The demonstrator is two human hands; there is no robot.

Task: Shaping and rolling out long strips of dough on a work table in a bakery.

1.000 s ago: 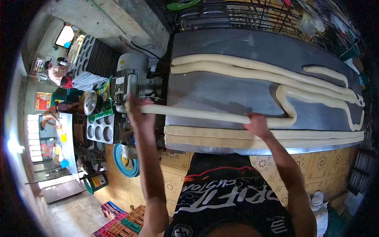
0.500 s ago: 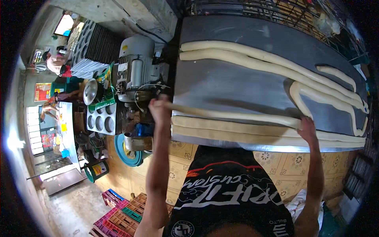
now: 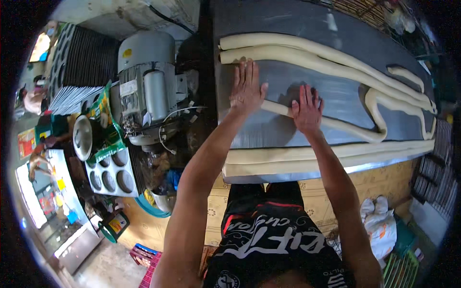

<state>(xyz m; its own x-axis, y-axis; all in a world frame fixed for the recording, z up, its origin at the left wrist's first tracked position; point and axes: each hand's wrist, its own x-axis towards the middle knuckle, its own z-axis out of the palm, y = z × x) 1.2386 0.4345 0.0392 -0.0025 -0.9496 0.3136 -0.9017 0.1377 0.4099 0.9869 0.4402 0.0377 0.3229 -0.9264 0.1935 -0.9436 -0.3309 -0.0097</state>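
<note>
A long thin rope of dough [image 3: 346, 127] lies across the metal tabletop [image 3: 283, 134], and both palms rest on it. My left hand [image 3: 247, 89] is flat with its fingers stretched away from me, covering the rope's left end. To its right, my right hand [image 3: 308, 109] lies on the rope with its fingers spread. Toward the right the rope bends back into a loop. Two thicker dough ropes [image 3: 288, 47] run along the far side, and a pair of dough rolls [image 3: 273, 156] lies along the near edge. A short dough piece [image 3: 406, 77] sits at the far right.
Left of the table stands a grey electric motor [image 3: 146, 72] with loose wiring. Beside it are stacked baking pans [image 3: 91, 62], a muffin tray [image 3: 113, 175], a metal bowl [image 3: 82, 138] and a green bag [image 3: 110, 139]. Wire racks [image 3: 360, 10] border the far side. White sacks [image 3: 382, 230] lie on the floor.
My hands have let go of the stretched dough rope and now lie flat on it, farther from me. The left hand moved right, the right hand left. The view has shifted.
</note>
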